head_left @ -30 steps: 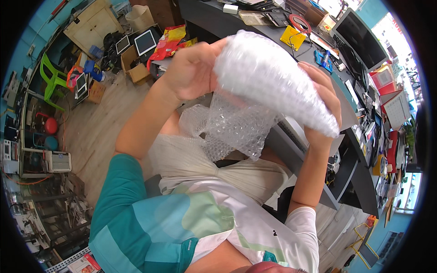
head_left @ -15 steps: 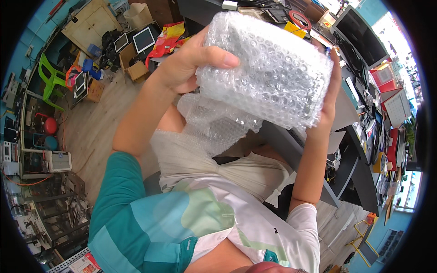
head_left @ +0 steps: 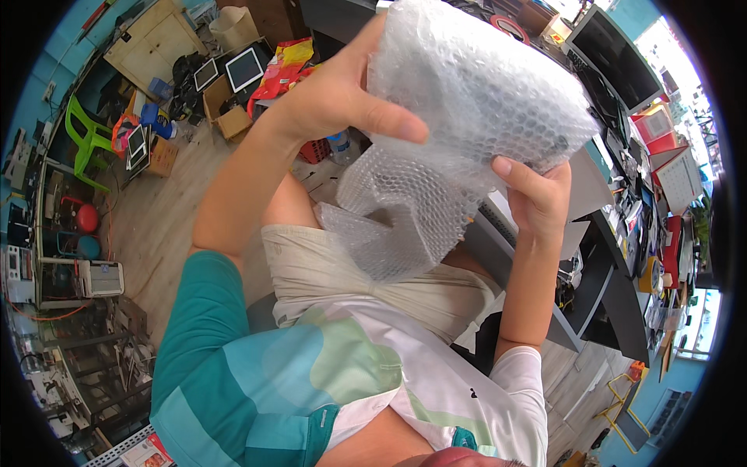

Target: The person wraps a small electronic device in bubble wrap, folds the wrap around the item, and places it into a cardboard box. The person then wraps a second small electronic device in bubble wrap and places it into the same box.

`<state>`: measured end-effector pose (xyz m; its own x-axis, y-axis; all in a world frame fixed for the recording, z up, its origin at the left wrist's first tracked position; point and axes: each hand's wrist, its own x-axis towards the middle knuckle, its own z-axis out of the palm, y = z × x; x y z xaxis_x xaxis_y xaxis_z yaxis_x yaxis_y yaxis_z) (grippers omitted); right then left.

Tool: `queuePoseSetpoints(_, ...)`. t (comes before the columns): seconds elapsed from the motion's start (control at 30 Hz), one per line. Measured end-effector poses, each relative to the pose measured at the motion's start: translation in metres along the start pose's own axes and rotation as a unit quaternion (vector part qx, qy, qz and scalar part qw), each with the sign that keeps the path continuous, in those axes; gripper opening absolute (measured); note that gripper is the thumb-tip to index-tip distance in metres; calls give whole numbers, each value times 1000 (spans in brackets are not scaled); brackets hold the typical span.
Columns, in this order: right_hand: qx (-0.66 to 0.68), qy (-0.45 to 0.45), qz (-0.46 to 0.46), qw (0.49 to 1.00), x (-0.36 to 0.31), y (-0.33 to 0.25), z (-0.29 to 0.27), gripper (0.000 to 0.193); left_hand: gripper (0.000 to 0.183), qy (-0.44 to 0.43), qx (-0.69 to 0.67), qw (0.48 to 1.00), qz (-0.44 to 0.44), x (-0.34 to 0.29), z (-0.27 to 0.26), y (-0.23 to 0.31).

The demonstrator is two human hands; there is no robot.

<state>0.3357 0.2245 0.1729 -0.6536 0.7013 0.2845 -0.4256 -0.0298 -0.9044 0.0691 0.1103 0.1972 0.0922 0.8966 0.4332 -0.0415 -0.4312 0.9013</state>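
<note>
The bubble-wrapped bundle (head_left: 482, 93) is held raised in front of the seated person, above the lap and close to the dark desk (head_left: 599, 288) on the person's right. The left hand (head_left: 342, 97) is clamped on the bundle's left side, thumb pressed across the wrap. The right hand (head_left: 537, 198) grips its lower right edge, thumb on the wrap. The hands are apart, one at each side of the bundle. What the wrap encloses cannot be told.

A loose tail of bubble wrap (head_left: 397, 218) hangs from the bundle down to the thighs.

Open wooden floor (head_left: 156, 226) lies to the person's left. Beyond it stand cardboard boxes (head_left: 222, 105) holding tablet-like screens (head_left: 243, 68), a green plastic chair (head_left: 85, 136) and a wooden cabinet (head_left: 152, 39).
</note>
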Motion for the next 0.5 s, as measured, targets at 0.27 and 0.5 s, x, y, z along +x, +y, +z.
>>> queuePoseSetpoints(0.27, 67, -21, -27, 997, -3, -12, -39, 64, 90, -235, -59, 960, -140, -6, -20, -20)
queuePoseSetpoints(0.5, 57, -28, -24, 998, -4, -20, -64, 70, 52, -287, 230, 918, -146, 0, -40, -18)
